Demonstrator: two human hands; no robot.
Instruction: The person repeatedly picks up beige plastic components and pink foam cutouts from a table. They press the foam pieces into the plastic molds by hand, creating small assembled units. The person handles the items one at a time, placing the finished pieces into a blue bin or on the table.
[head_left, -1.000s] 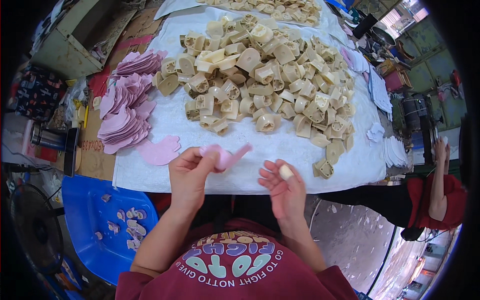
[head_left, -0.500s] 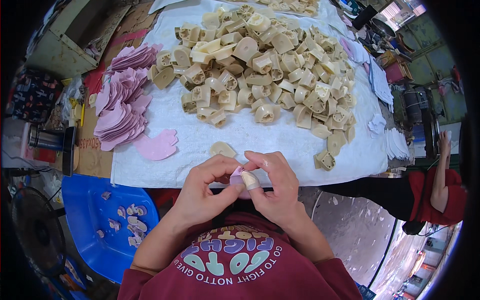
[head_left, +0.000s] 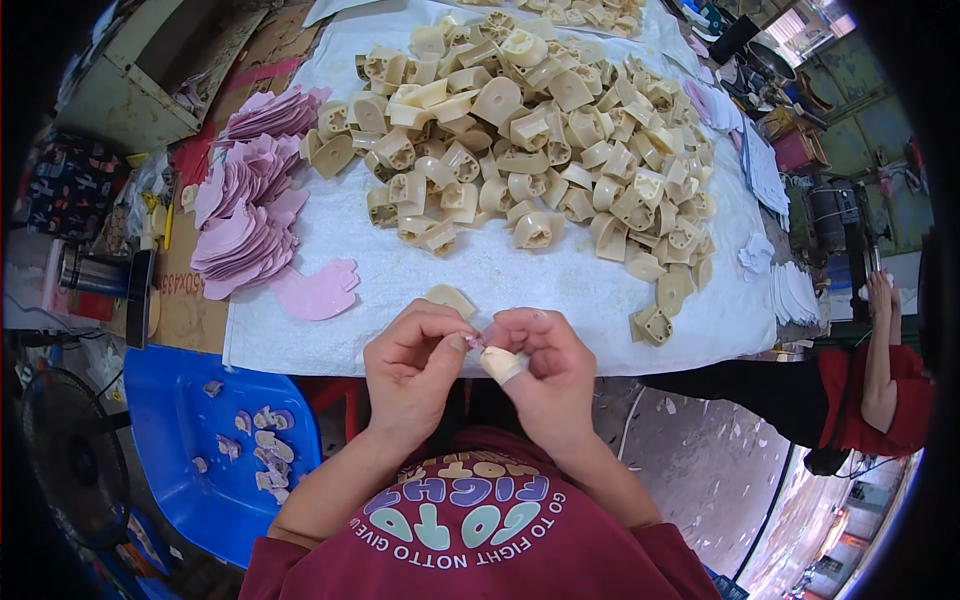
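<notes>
At the table's near edge, my left hand [head_left: 412,368] and my right hand [head_left: 548,368] meet with bent fingers. Between their fingertips is a small pink piece [head_left: 473,341], mostly hidden by the fingers, so its full shape cannot be made out. A cream cover with a grey band [head_left: 502,366] wraps my right thumb. Just beyond my hands lies a single beige shoe heel [head_left: 450,299]. To its left, a flat pink cut-out [head_left: 315,290] with a notched end rests on the white sheet [head_left: 400,272].
A large heap of beige shoe heels [head_left: 520,150] covers the far middle. Stacks of pink cut-outs [head_left: 243,240] stand at left. Below them, a blue basin [head_left: 175,440] holds several pink-and-beige pieces. A fan [head_left: 72,450] is at far left; another person [head_left: 860,390] is at right.
My fingertips have drawn closer over the pink piece, and less of it shows. The right fingers are more curled. The other person's arms at right have shifted.
</notes>
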